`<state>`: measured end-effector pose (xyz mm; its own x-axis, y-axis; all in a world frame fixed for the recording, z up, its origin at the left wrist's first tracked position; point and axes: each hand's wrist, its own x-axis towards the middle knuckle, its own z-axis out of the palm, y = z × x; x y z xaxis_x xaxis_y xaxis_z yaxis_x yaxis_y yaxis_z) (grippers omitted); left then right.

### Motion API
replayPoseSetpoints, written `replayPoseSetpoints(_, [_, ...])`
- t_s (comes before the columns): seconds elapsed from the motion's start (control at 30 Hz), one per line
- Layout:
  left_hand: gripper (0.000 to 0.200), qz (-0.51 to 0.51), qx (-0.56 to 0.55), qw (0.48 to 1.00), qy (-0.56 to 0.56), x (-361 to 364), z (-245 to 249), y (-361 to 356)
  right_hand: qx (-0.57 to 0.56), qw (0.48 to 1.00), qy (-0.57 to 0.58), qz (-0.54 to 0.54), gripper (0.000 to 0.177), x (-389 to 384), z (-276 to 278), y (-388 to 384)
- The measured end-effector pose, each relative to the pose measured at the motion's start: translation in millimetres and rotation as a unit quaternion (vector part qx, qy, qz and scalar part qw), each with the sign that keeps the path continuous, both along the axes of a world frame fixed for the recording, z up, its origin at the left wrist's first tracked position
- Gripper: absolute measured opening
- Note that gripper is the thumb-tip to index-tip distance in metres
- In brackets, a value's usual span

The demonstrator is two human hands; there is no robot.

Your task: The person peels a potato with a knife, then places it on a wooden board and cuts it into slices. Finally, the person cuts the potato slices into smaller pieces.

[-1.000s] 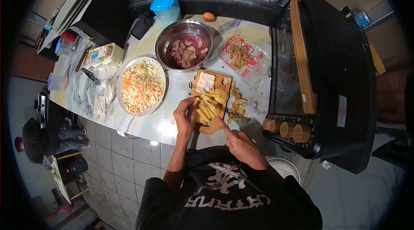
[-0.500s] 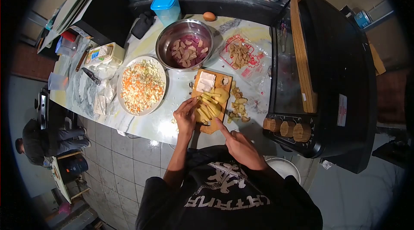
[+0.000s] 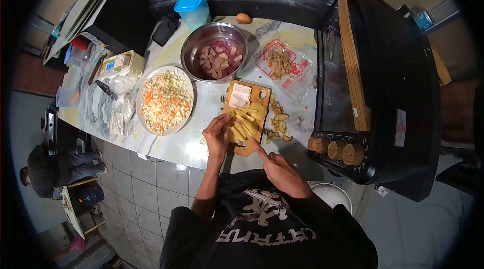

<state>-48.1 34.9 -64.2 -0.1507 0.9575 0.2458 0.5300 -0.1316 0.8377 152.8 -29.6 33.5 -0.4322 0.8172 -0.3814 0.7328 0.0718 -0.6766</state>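
Observation:
A wooden cutting board (image 3: pixel 245 149) lies on the counter, with yellow potato sticks (image 3: pixel 244 126) and a larger peeled potato piece (image 3: pixel 259 110) on it. My left hand (image 3: pixel 217 134) is at the board's left edge, its fingertips pinched together on the potato sticks. At the board's lower right is my right hand (image 3: pixel 279 170), index finger stretched toward the sticks and the other fingers curled. Whatever the right hand grips is hidden beneath it. White flat slices (image 3: pixel 240 95) are stacked at the top of the board. Peelings (image 3: pixel 279 124) lie in a heap to its right.
A plate of chopped vegetables (image 3: pixel 166 100) stands left of the board. Behind are a steel bowl (image 3: pixel 240 33) with tan and purple pieces, a blue-lidded container (image 3: pixel 192 9) and an egg (image 3: pixel 243 18). A black oven (image 3: pixel 393 92) bounds the right side. Another person (image 3: pixel 45 170) is far left.
Both hands keep almost the same place over the potato sticks. The view has shifted very slightly; nothing is visibly picked up or let go.

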Motion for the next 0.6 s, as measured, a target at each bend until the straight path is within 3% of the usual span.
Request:
replayPoseSetpoints(0.33, [0.040,0.000,0.037,0.999,0.015,1,-5,2,-0.009,1.000,-0.027,0.011,0.083,-1,6,0])
replayPoseSetpoints(0.6, [0.035,0.023,-0.020,1.000,-0.004,3,-5,0,0.030,0.999,-0.042,0.014,0.085,-4,3,-3])
